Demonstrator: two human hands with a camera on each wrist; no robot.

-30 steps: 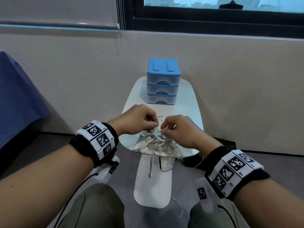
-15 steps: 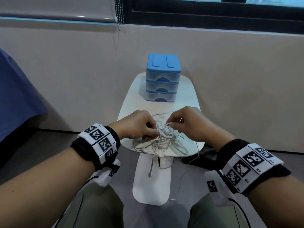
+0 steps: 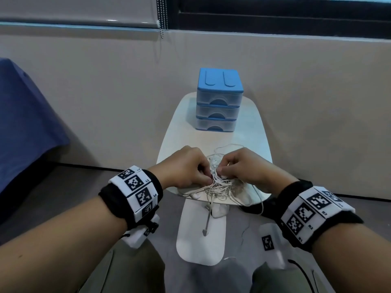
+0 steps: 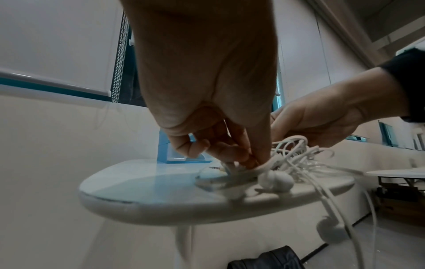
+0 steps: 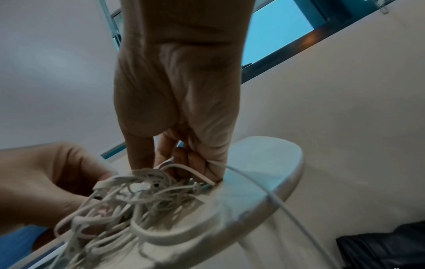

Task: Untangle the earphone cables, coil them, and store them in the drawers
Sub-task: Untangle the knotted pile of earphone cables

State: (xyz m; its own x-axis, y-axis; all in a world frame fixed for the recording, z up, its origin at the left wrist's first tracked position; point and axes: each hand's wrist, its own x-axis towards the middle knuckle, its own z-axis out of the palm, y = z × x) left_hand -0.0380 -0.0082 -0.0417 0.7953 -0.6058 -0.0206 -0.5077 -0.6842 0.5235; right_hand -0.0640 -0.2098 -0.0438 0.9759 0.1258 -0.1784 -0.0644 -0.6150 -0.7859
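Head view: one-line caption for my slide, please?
Both hands, left hand and right hand, pinch tangled white earphone cables on the small table before closed blue drawers.

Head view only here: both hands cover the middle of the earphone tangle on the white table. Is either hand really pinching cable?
Observer: Yes. In the left wrist view the left hand pinches strands of the earphone cables low against the white table.
Operator: And the right one?
Observer: In the right wrist view the right hand has its fingers curled on a strand, which runs off past the table edge.
Operator: Any earbuds loose?
Observer: The left wrist view shows one earbud lying on the tabletop beside the tangle and another earbud hanging below the edge.
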